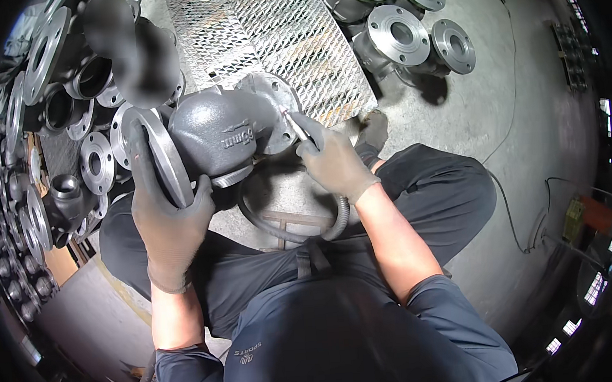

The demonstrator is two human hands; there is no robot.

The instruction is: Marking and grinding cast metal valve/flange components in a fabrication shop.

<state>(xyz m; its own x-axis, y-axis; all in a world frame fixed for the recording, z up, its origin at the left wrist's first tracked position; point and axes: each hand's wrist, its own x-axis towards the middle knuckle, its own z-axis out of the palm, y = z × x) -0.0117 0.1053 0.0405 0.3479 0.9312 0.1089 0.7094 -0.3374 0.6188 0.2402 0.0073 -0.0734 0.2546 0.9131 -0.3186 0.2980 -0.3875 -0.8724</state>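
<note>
A perforated metal plate [274,37] lies on the concrete floor [458,131], flanged castings [408,35] piled past it. The grey valve body [217,133] sits above the lap, left hand [169,215] clamped around its near flange [158,155]. Right hand [332,164] grips a slim tool [294,126], tip at the far flange [275,108].

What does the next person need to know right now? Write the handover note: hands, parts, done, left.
Left hand: gloved, gripping the near flange of the grey cast valve body, holding it up over the lap.
Right hand: gloved, holding a slim hose-fed tool, tip at the far flange.
Around: more flanged valve bodies beyond the perforated metal plate, others stacked at left.
Done: cannot tell how much of the flange is worked.
Left: probably finishing that flange face; check it.
</note>
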